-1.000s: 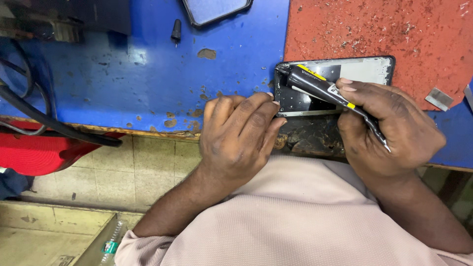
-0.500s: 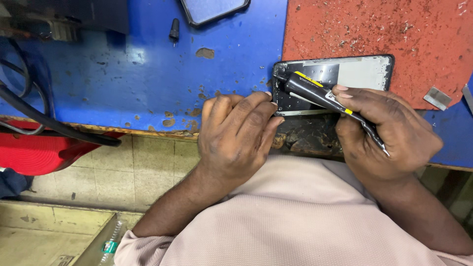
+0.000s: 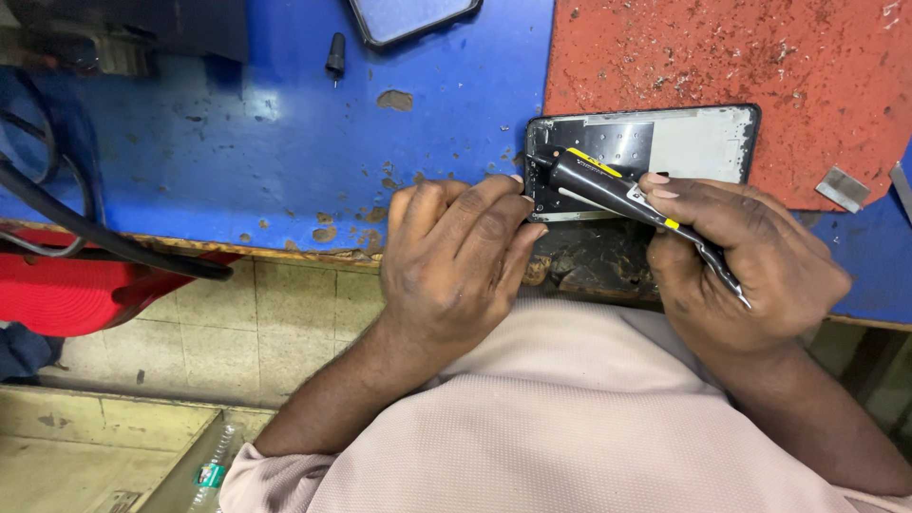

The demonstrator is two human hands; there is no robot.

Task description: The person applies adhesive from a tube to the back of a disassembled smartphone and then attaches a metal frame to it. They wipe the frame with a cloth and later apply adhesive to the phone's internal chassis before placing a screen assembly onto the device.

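1. Nearest, the person's pale ribbed shirt (image 3: 560,427) fills the lower frame, soft and knitted; both forearms reach out from it toward the table edge.

2. Just beyond, the left hand (image 3: 456,261) lies knuckles up at the worn table (image 3: 237,161) edge, fingers curled and pressed against the near left corner of the opened phone (image 3: 684,142). Its grip is closed against the frame, bracing rather than lifting it.

3. Beside it, the right hand (image 3: 750,261) has its grip closed around a slim black screwdriver (image 3: 608,185) with yellow markings, held like a pen, the tip angled down into the phone's left end.

4. By my judgement, the step in hand is working a small screw or part at that left end. The next move would call for steady downward pressure, a fine twist, and the left hand keeping the frame from sliding.

5. The phone itself lies flat, straddling the blue table paint and a rough red mat (image 3: 722,57). It is a thin rectangle with rounded corners, black rim, grey metal inner plate.

6. Farther out, the blue surface is chipped and scarred to bare brown. A small black cap (image 3: 334,52) sits there, and another dark-rimmed phone panel (image 3: 413,17) at the far edge.

7. Off right, a small grey metal piece (image 3: 842,188) rests on the mat's edge.
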